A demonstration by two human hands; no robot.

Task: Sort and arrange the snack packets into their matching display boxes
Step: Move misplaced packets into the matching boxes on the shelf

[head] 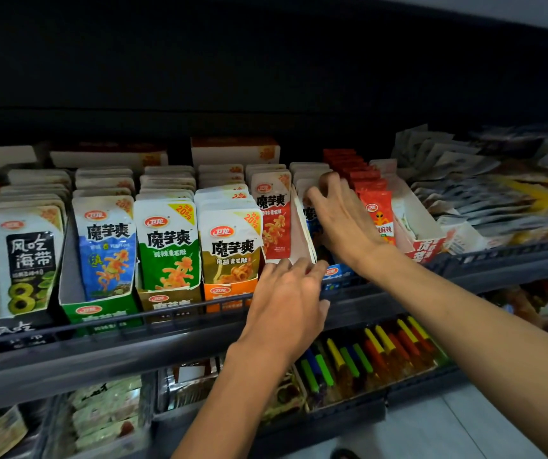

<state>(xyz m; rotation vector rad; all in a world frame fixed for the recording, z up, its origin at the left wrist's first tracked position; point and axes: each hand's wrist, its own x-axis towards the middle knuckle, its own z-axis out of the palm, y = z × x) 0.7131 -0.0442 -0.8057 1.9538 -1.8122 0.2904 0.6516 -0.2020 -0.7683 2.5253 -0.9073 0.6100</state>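
As fingers (330, 181) grip them, packets (311, 223) fill a box (334, 273).

Left hand (286, 293), right hand (340, 220) (both outstretched)

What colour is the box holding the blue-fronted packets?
The box is green with white inner walls; the head view shows it.

black-label packet (26, 260): 风吃海带, 8 | blue packet (107, 246): 魔芋爽 | green packet (168, 248): 卫龙 魔芋爽, 20% | brown packet (231, 250): 20%
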